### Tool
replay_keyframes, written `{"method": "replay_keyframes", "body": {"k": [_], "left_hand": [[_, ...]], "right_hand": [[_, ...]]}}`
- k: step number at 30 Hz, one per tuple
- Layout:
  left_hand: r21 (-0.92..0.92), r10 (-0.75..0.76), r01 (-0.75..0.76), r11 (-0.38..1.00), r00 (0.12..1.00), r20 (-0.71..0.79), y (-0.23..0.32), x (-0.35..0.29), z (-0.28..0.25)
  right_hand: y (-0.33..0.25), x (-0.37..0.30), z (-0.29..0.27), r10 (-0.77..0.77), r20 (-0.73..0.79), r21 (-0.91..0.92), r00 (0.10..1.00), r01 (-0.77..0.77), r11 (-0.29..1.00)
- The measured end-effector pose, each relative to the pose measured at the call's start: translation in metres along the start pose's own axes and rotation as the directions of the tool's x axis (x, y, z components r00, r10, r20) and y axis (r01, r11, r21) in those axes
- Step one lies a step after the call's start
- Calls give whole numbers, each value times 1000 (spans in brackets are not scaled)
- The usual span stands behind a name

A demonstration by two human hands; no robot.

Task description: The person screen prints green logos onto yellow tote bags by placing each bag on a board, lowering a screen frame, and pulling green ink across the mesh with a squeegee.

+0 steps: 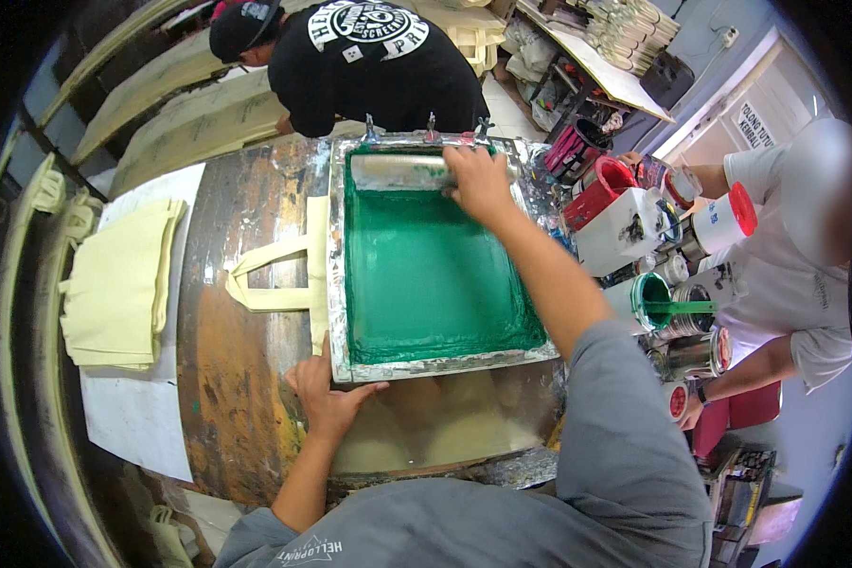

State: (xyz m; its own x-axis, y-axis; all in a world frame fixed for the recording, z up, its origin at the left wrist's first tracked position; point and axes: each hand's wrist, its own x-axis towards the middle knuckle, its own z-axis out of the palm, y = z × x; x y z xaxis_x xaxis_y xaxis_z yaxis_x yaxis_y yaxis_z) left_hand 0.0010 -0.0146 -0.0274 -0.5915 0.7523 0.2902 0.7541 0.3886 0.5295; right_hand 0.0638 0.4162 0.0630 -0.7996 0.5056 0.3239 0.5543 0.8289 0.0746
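Observation:
A screen printing frame (339,312) lies on the worktable, its mesh coated with green ink (435,265). My right hand (481,185) is closed round the right part of a squeegee (388,172), which lies across the far end of the screen and carries green smears. At the near left corner of the frame rests my left hand (329,396), thumb stretched along the near edge and index finger along the left side. A cream tote bag (316,256) lies partly under the frame, its handles (265,284) sticking out to the left.
Hinge clamps (432,128) hold the frame's far side. Folded cream bags (123,284) are stacked on white sheets at left. Ink containers, including an opened green-ink tub (648,301), crowd the right, beside one person (776,246). Another person (379,71) bends over beyond the table.

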Motion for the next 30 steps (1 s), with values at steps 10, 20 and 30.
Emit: {"method": "replay_keyframes", "body": {"k": [10,20,30], "left_hand": [[1,489,-502,865,842,-229,64,255,-11],[355,488,-445,822,872,-37,50,396,97],[290,544,-495,819,831,-119,47,318,75]], "right_hand": [[21,37,37,18,-135,-121,991,-34,992],[32,56,31,-48,70,-46,996,51,998],[-3,-15,0,-82,40,-32,996,83,996]]}}
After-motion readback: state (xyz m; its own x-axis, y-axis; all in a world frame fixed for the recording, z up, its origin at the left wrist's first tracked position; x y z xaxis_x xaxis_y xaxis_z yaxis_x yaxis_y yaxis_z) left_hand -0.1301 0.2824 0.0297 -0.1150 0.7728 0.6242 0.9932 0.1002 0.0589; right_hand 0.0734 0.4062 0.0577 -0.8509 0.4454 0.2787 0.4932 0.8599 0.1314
